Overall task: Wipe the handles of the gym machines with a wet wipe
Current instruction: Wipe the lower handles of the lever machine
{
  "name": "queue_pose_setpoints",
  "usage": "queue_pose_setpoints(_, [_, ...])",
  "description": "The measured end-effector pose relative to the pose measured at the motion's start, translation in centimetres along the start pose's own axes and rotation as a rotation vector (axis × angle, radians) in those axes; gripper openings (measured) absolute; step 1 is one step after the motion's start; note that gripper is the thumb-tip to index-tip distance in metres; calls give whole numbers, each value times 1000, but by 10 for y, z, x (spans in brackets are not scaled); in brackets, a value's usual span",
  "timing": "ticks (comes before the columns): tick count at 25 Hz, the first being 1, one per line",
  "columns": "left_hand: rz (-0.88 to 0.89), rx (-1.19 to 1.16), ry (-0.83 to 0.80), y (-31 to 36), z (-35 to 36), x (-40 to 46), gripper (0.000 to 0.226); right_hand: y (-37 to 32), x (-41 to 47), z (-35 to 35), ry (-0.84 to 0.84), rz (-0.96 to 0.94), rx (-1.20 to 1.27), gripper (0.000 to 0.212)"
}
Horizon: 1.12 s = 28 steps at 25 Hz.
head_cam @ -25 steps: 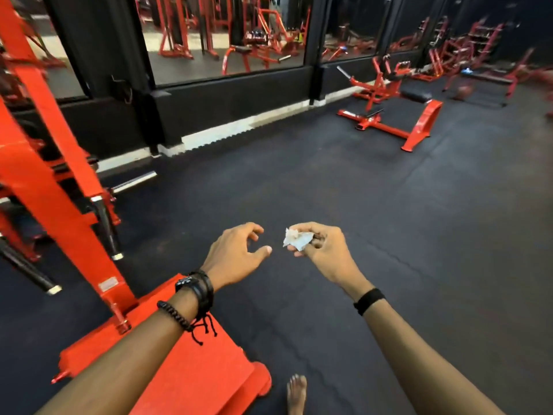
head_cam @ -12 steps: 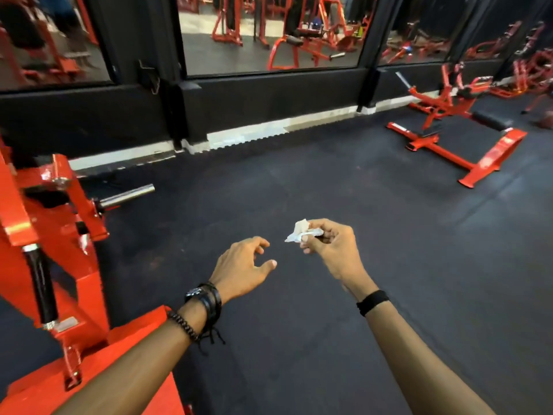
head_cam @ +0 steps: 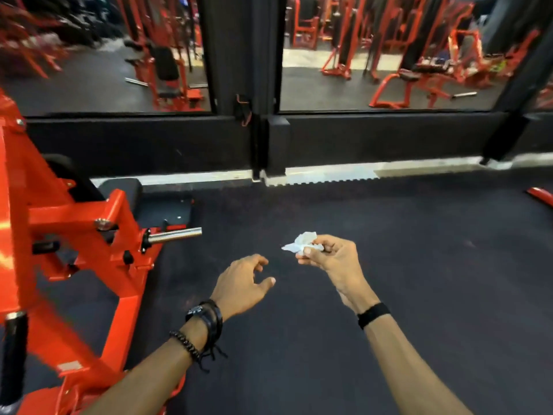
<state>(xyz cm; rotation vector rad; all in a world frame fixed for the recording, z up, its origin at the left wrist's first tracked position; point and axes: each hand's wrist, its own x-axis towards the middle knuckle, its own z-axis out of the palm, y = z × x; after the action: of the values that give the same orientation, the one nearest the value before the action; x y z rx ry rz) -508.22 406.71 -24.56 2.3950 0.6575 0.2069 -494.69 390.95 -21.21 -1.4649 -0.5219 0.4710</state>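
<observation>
White and crumpled, the wet wipe (head_cam: 300, 242) sticks out of the right hand (head_cam: 329, 259), pinched between thumb and fingers. The left hand (head_cam: 242, 284) hangs just beside it with loose, half-curled fingers and holds nothing. The red machine (head_cam: 74, 235) and its black handle (head_cam: 13, 354) stand off to the left, with bare dark floor (head_cam: 419, 250) ahead and to the right.

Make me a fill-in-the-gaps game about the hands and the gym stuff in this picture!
1. The crumpled white wipe is pinched in the ____ hand.
2. The left hand holds ____.
3. The gym machine beside the left arm is painted ____.
4. The wipe is ____ touching the machine's black handle.

Missing words: right; nothing; red; not
</observation>
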Motion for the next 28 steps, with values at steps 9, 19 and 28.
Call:
queue_pose_setpoints(9, [-333, -80, 175, -91, -2, 191, 40, 62, 267, 70, -350, 80, -69, 37])
queue_pose_setpoints(19, [-526, -225, 260, -164, -37, 436, 37, 88, 548, 152, -492, 142, -124, 27])
queue_pose_setpoints(28, [-881, -273, 390, -283, -49, 596, 48, 189, 774, 270, -774, 235, -213, 20])
